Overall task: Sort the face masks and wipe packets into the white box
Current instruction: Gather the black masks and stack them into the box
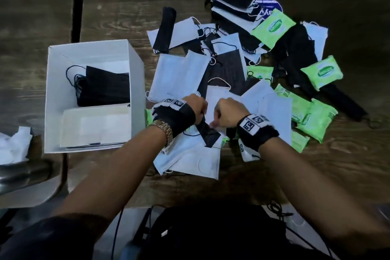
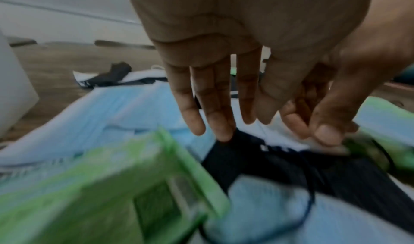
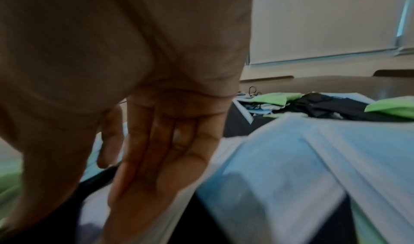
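Both hands met over the mask pile, right of the box.

The open white cardboard box (image 1: 135,57) held black masks. The left hand (image 1: 195,107), fingers straight and together, touched a black pleated face mask (image 1: 207,134); the right hand (image 1: 229,115) pinched a white mask edge (image 2: 291,144). Green wipe packets (image 1: 312,120) lay rightmost.

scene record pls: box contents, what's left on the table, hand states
box: white box, open, left of pile
in box: black masks; white sheet in front of them
on table: mixed pile of white masks, black masks, green wipe packets
left hand: fingers straight, touching a black mask
right hand: over the pile, grip unclear
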The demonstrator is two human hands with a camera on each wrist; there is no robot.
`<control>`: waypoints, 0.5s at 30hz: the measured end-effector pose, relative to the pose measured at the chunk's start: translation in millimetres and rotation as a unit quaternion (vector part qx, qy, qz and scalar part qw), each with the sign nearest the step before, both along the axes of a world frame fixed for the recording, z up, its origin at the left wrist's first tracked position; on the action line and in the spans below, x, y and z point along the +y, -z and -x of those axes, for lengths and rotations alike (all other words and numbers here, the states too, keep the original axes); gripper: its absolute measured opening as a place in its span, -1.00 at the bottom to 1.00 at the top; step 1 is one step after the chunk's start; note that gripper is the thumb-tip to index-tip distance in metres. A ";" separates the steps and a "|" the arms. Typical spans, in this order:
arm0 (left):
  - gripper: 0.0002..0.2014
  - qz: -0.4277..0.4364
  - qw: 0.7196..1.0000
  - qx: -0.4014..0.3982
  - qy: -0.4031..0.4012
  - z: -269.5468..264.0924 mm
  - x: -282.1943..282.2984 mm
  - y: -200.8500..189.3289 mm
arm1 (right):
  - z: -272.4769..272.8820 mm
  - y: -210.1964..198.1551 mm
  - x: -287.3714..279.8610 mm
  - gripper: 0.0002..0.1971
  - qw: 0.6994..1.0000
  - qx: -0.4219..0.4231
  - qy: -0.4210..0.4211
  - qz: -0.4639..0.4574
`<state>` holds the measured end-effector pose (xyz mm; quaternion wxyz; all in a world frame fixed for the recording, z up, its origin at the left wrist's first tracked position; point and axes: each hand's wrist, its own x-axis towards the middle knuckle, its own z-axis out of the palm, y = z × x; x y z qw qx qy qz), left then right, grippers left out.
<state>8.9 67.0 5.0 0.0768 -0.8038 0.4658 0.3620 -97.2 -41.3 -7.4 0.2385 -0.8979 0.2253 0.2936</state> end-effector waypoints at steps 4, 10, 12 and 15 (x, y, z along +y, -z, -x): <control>-0.55 0.006 1.000 0.021 0.000 20.6 16.8 26.3 | 17.8 12.4 24.7 -0.48 0.998 0.051 -0.020 0.001; -0.55 0.070 0.997 0.027 -0.036 21.5 30.3 37.5 | 32.4 20.8 19.1 -0.64 0.992 -0.012 0.079 -0.097; -0.53 0.077 0.997 0.011 -0.013 16.7 30.4 32.7 | 34.7 17.5 10.8 -0.66 0.986 -0.052 0.107 -0.115; -0.57 0.071 0.997 -0.013 0.032 10.5 27.2 26.9 | 37.8 12.1 -3.2 -0.74 0.972 -0.114 0.167 -0.117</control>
